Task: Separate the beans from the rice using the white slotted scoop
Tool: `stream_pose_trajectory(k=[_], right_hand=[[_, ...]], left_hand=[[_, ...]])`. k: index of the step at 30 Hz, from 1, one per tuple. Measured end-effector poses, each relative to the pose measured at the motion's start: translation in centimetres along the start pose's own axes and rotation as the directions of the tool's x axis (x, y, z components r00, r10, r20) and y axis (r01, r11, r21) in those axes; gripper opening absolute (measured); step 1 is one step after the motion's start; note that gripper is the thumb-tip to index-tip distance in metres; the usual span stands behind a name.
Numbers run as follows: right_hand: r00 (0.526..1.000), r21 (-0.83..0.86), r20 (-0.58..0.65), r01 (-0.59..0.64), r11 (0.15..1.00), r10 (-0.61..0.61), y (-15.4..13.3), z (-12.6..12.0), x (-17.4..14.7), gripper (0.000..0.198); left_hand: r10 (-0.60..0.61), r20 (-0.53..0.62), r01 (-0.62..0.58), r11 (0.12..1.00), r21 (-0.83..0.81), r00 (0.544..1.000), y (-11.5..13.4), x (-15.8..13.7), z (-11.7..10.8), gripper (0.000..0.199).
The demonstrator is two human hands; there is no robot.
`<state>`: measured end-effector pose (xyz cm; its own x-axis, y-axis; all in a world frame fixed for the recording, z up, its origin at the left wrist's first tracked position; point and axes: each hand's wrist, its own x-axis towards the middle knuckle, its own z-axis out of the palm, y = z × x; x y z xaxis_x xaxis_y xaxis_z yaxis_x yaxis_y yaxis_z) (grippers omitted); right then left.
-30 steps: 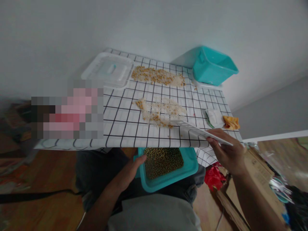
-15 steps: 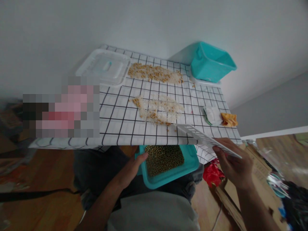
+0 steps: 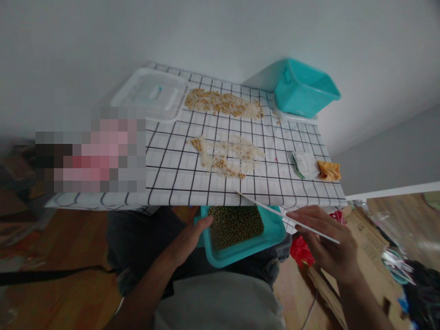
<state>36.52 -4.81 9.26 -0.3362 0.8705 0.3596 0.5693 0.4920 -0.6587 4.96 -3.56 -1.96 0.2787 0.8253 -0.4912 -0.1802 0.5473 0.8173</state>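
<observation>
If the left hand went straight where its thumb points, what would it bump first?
Probably the beans: the left hand grips the tub they lie in, with its thumb pointing over them. It might skim above; depth is unclear.

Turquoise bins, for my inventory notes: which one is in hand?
The near bin, below the table edge, beans inside, left hand on its rim; the far bin stands untouched by the wall.

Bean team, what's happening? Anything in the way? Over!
Left hand gripping teal bin of beans. Right hand holding thin white tool. Table edge hiding bin's far side.
</observation>
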Motion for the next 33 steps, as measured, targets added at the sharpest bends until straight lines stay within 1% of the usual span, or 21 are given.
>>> stream_pose_trajectory(k=[2, 4, 8, 10, 13, 15, 18, 22, 25, 28, 33], right_hand=[[1.0, 0.042, 0.002, 0.017, 0.999, -0.017, -0.1, 0.0, 0.1, 0.047], [0.999, 0.057, -0.034, 0.027, 0.998, -0.026, 0.0, -0.1, 0.4, 0.046], [0.994, 0.007, -0.102, 0.043, 0.999, -0.042, 0.9, -0.3, 1.6, 0.042], [0.99, -0.032, -0.138, 0.012, 0.999, -0.016, 1.5, -0.3, 2.4, 0.04], [0.983, -0.081, -0.184, -0.04, 0.996, 0.024, 2.2, -0.5, 3.5, 0.033], [0.987, -0.083, -0.159, -0.036, 0.996, 0.022, 2.4, -0.6, 4.1, 0.031], [0.996, -0.065, -0.091, -0.016, 0.998, 0.01, 2.6, -0.7, 4.7, 0.031], [1.0, -0.035, -0.015, 0.027, 0.999, -0.027, 2.3, -0.8, 4.7, 0.033], [0.999, -0.022, -0.021, 0.045, 0.999, -0.046, 2.2, -1.0, 4.7, 0.034], [0.998, -0.033, -0.042, 0.048, 0.998, -0.05, 2.2, -1.1, 4.7, 0.035], [0.999, -0.008, 0.021, 0.034, 0.999, -0.034, 2.2, -1.0, 4.1, 0.04]], left_hand=[[0.014, 0.001, -0.014, 1.0, 0.007, 1.0, 0.3, 0.0, 0.1, 0.056], [0.014, -0.012, -0.014, 0.999, 0.032, 1.0, 0.4, 0.0, 0.2, 0.06], [-0.01, -0.041, 0.013, 0.998, 0.067, 0.999, 0.3, 0.1, 0.1, 0.064], [-0.02, -0.034, 0.022, 0.998, 0.058, 0.999, 0.3, 0.2, 0.0, 0.062], [-0.001, -0.031, 0.003, 0.998, 0.055, 1.0, 0.2, 0.2, -0.1, 0.059], [0.011, -0.03, -0.009, 0.998, 0.056, 1.0, 0.2, 0.3, -0.1, 0.057], [0.01, -0.016, -0.009, 0.999, 0.035, 1.0, 0.1, 0.3, -0.2, 0.056], [-0.039, 0.004, 0.039, 0.999, 0.007, 0.999, -0.3, 0.4, -0.6, 0.053], [-0.062, -0.011, 0.062, 0.998, 0.019, 0.998, -0.6, 0.6, -0.8, 0.053], [-0.057, -0.021, 0.057, 0.998, 0.006, 0.998, -0.6, 0.7, -0.8, 0.053], [-0.038, -0.013, 0.038, 0.998, -0.041, 0.999, -0.3, 0.7, -0.7, 0.048]])
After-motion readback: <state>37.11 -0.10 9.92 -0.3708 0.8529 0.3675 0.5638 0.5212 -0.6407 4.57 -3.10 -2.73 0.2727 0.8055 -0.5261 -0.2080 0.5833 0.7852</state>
